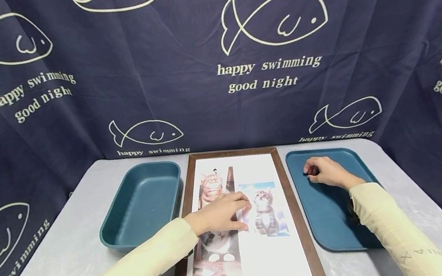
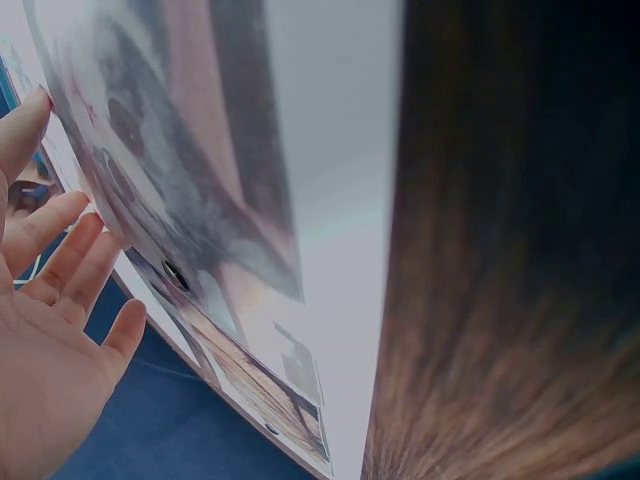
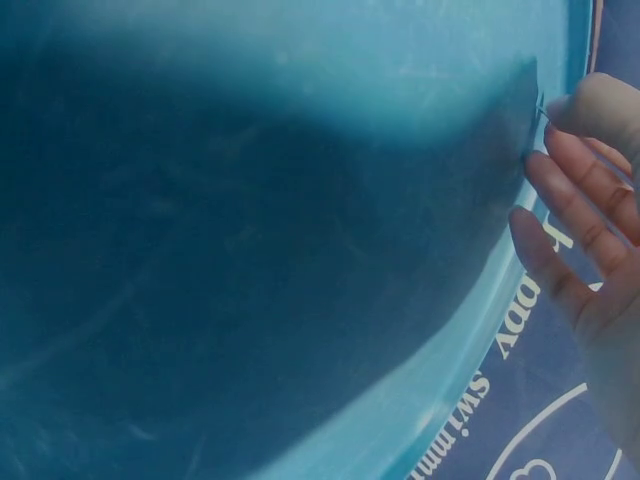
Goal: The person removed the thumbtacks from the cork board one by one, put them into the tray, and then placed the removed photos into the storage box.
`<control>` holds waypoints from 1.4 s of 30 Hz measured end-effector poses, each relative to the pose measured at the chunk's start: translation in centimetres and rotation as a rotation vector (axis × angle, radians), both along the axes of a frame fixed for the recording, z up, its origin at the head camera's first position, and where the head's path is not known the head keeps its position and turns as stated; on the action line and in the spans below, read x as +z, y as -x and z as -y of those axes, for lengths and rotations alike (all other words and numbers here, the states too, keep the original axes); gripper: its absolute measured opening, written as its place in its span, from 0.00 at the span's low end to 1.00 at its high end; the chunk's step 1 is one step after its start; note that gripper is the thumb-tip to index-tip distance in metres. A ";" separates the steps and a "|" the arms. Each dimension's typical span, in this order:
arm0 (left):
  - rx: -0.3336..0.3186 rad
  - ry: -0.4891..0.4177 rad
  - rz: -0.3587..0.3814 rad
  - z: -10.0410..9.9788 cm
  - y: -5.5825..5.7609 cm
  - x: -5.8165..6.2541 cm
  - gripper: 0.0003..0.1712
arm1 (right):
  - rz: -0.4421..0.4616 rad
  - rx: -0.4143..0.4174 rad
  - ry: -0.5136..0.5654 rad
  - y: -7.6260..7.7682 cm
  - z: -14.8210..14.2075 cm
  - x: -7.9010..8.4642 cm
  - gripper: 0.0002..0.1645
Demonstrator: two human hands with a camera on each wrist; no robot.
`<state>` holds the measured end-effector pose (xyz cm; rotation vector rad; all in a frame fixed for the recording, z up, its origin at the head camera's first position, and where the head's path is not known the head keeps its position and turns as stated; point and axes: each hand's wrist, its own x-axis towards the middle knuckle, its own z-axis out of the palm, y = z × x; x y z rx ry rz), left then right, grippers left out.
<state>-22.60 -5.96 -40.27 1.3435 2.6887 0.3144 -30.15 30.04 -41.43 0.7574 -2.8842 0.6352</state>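
A brown-framed white board (image 1: 279, 261) lies in the middle of the table. My left hand (image 1: 218, 214) is over it, fingers spread and fairly straight, palm down. Under that hand runs a tall strip of cat pictures (image 1: 217, 269), partly hidden by it; the fingertips reach the edge of a kitten picture (image 1: 265, 213) on the right. A small dark pushpin (image 1: 215, 171) stands at the top of the strip. Over the blue tray (image 1: 329, 231), my right hand (image 1: 326, 171) pinches a thin metal pin (image 3: 541, 108) between thumb and forefinger, its point showing past the fingertips.
A deeper blue-green bin (image 1: 141, 204) stands left of the board. The grey table (image 1: 72, 251) reaches back to a dark blue cloth (image 1: 195, 67) printed with fish and words, hanging behind and at both sides.
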 end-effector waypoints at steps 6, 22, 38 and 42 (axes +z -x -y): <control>0.000 0.002 0.005 0.0 0.0 0.2 0.31 | 0.018 0.000 -0.005 0.0 -0.2 0.0 0.11; 0.002 0.006 0.000 0.0 -0.2 0.1 0.31 | 0.036 0.013 -0.026 -0.1 -0.2 0.3 0.10; 0.005 0.013 -0.003 -0.1 0.0 -0.1 0.31 | -0.035 0.045 -0.034 -0.1 2.0 1.5 0.07; -0.003 0.011 -0.018 -0.1 -0.1 -0.1 0.31 | -0.043 0.049 -0.055 -0.1 2.7 1.6 0.06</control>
